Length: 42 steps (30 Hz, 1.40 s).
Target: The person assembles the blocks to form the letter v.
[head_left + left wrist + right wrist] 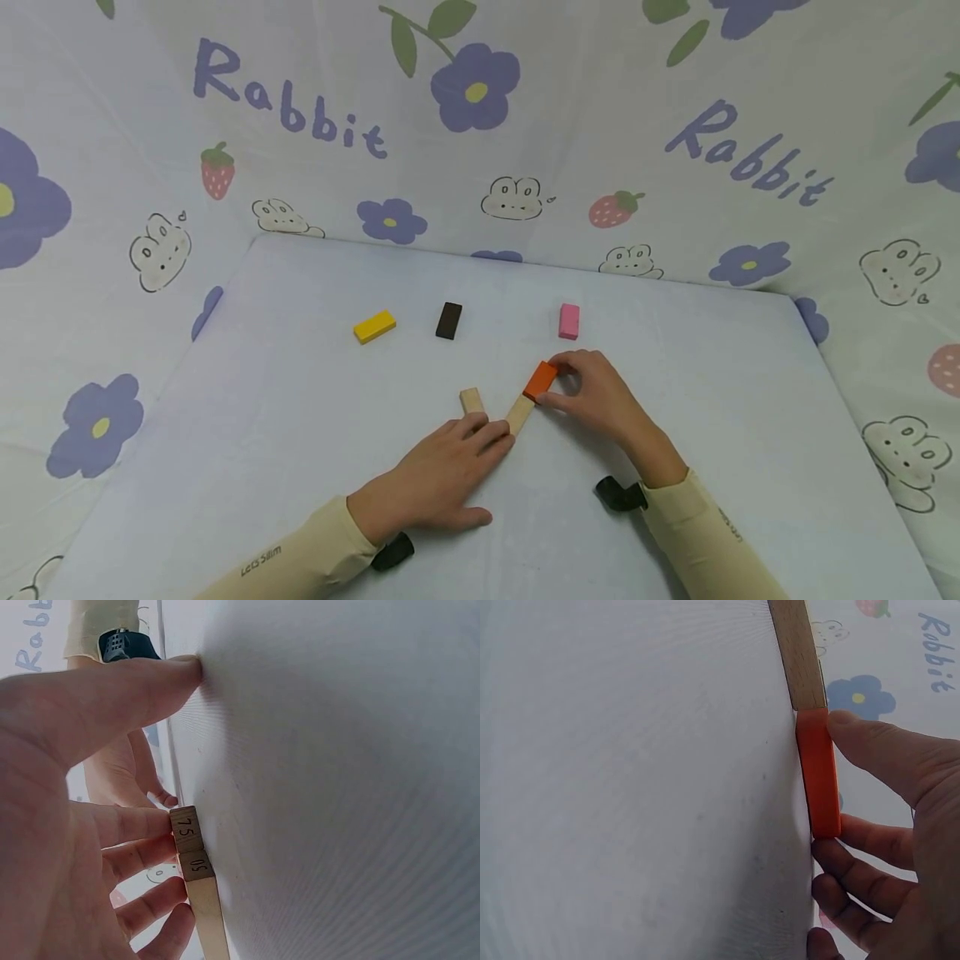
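Observation:
My right hand (pixel 600 396) pinches an orange block (pixel 540 381) between thumb and fingers, at its two ends. That block lies on the white surface, its near end against the far end of a plain wooden block (pixel 519 414). My left hand (pixel 442 475) lies over the near ends of this block and a second plain wooden block (pixel 472 401), fingers straight and thumb spread. The two plain blocks slant toward each other under its fingertips. In the left wrist view, their near ends (pixel 187 829) sit side by side and bear printed numbers.
Farther back on the white table (pixel 300 417) lie a yellow block (pixel 375 327), a dark brown block (pixel 449 321) and a pink block (pixel 569 321), set apart from one another. A printed curtain (pixel 315 183) hangs behind the table. Dark wrist devices (pixel 621 494) sit below the sleeves.

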Available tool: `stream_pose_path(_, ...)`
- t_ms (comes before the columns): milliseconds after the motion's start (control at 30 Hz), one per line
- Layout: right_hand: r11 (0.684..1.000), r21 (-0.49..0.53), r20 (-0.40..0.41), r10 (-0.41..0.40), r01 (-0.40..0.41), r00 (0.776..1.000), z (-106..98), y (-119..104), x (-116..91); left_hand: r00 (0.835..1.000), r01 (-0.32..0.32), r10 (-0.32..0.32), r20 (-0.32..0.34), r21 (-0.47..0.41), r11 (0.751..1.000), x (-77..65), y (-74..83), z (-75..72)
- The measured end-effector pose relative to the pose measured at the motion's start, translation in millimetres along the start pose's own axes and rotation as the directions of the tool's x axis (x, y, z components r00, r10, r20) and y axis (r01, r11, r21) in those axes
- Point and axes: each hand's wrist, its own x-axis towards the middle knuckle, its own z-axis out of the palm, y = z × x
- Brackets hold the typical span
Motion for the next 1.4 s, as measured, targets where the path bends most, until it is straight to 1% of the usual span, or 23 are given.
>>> stream_pose_path(467,1.0,-0.007,-0.008,-0.02,0.02,1.0,7,-3,-2,1.0,0.002,-0.002,0.001,0.014,1.0,-1.9,0.0,4.4)
stream_pose_path(733,0.999,0.009,-0.02,-0.047,0.048,0.999,8,-2,-3,1.0,-0.003,0.003,-0.008,0.022,1.0,-2.5,-0.4,6.8)
stream_pose_path(1000,0.998,0.002,-0.022,-0.058,0.058,0.998,9,0,-2,1.0,-0.008,0.009,-0.02,0.034,0.999,-2.6,-0.1,7.6)
stream_pose_path(1400,0.998,-0.007,-0.014,-0.062,0.062,0.998,7,0,-1,1.0,-0.001,0.001,-0.005,0.026,1.0,0.1,-0.3,7.1)
